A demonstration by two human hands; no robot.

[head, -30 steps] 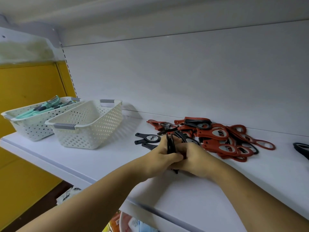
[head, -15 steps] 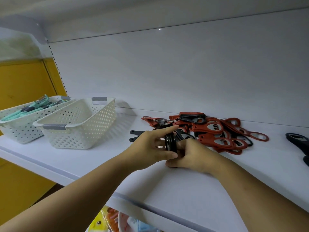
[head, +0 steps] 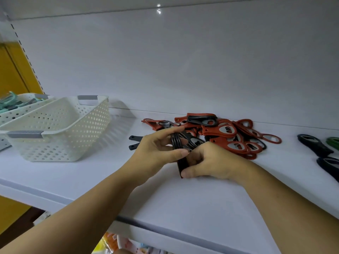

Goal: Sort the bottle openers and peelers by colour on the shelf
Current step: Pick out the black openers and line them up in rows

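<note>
Since a moment ago the left hand (head: 156, 153) has spread its fingers along the stack of black bottle openers (head: 178, 143), thumb underneath, index over the top. The right hand (head: 211, 162) is curled round the stack's lower end — both hands clasp it, edge-up, just in front of the red opener pile (head: 233, 136) on the white shelf (head: 165, 202). Two loose black openers (head: 134, 142) lie just left of the pile; the empty white basket (head: 58, 129) sits well left, and the basket of teal peelers (head: 12, 107) beyond it. Dark openers (head: 315, 145) lie well right of the pile.
</note>
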